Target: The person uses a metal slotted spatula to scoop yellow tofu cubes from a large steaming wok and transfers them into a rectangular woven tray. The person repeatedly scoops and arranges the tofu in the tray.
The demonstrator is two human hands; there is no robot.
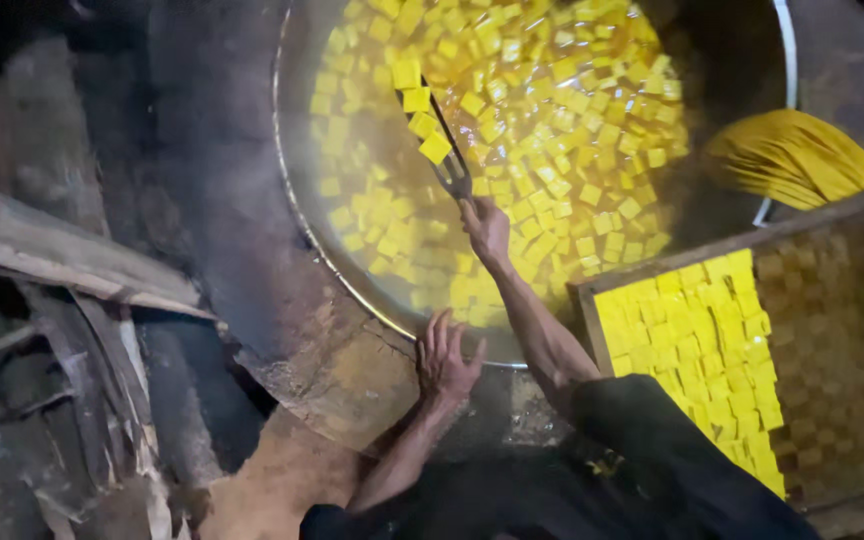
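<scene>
A long metal fork [440,140] reaches out over a wide metal pan [297,215] of yellow liquid, its long axis running from the handle end at the lower right, near the middle of the pan, up and away to the upper left. Four yellow cubes [420,112] sit in a row along the fork, lifted above the many loose yellow cubes [572,120] floating in the liquid below.

The right hand [485,228] is clamped round the fork's handle end, fingers curled tight together, the arm stretched out across the pan's near rim. The left hand [445,358] lies flat on the stone ledge [352,385] just below that rim, fingers spread apart and pointing toward the pan, holding nothing; whether the fingertips touch the metal cannot be told.

To the right, touching the pan's edge, stands a woven tray [832,340] with a wooden frame. Its left half is packed with more yellow cubes [697,345] laid in close rows, its right half bare brown weave. Beyond the tray's far corner lies a bundle of yellow strips [792,158], fanned out beside the pan. Rough wooden planks [62,250] fill the dim left side
</scene>
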